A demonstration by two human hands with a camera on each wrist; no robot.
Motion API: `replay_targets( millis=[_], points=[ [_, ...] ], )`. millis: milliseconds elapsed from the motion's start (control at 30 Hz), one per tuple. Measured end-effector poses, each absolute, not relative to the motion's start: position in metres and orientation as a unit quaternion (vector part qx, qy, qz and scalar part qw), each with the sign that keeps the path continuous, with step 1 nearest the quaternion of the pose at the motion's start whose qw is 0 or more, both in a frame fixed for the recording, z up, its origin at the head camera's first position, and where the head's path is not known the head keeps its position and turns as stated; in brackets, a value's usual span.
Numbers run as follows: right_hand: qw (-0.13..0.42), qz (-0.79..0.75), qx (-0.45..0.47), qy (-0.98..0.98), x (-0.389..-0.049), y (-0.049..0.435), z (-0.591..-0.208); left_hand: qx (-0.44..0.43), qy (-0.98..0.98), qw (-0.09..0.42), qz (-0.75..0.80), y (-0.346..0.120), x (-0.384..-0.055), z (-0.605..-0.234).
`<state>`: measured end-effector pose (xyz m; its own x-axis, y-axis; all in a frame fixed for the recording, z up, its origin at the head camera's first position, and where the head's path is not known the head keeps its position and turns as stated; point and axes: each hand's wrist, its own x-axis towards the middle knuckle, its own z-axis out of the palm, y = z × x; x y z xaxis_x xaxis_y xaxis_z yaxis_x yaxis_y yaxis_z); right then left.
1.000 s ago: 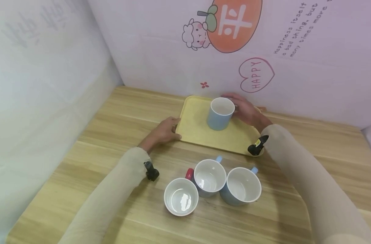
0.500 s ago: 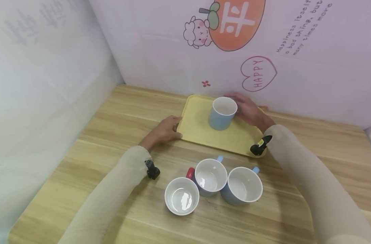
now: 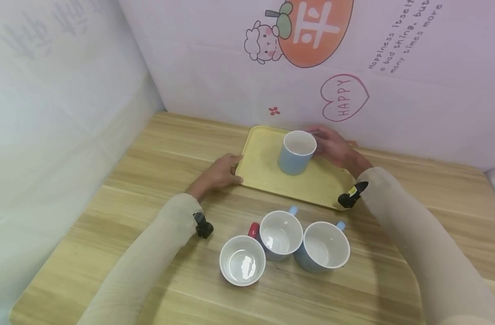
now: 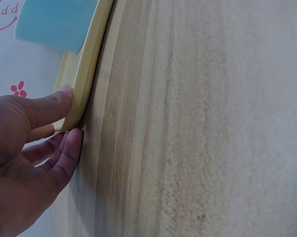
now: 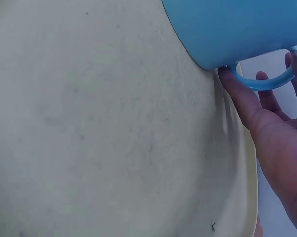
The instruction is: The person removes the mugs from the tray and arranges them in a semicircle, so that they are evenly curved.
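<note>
A light-blue mug (image 3: 293,160) with a white inside stands on the yellow rectangular tray (image 3: 255,158) near the back wall. My right hand (image 3: 333,148) is at its right side; in the right wrist view, finger and thumb hold the blue handle (image 5: 262,85) while another finger touches the mug low down near the tray. In the head view the mug hides some of these fingertips. My left hand (image 3: 221,172) grips the tray's left end, thumb (image 4: 55,104) on the rim and fingers (image 4: 64,158) below the edge.
On the wooden table (image 3: 121,203), in front of the tray, stand three mugs: a left one (image 3: 242,266) with a red handle, a middle one (image 3: 280,232) and a right one (image 3: 324,246) with blue handles. A printed white sheet (image 3: 215,76) covers the back wall.
My right hand and forearm have shifted slightly rightward, and the hand sits a little lower at the handle. The mug has moved very slightly on the tray; my left hand keeps its place.
</note>
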<state>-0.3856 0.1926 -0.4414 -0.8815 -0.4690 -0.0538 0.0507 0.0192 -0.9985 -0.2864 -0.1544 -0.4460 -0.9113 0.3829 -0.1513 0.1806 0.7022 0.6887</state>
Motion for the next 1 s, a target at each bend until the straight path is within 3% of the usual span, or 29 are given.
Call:
replay_targets(
  millis=[500, 1000],
  points=[
    [0.231, -0.704, -0.216, 0.635, -0.375, 0.211, -0.446, 0.144, 0.910, 0.146, 0.361, -0.153, -0.285, -0.445],
    [0.217, -0.718, -0.217, 0.625, -0.361, 0.217, -0.443, 0.139, 0.913, 0.145, 0.354, -0.152, -0.285, -0.446]
  ],
)
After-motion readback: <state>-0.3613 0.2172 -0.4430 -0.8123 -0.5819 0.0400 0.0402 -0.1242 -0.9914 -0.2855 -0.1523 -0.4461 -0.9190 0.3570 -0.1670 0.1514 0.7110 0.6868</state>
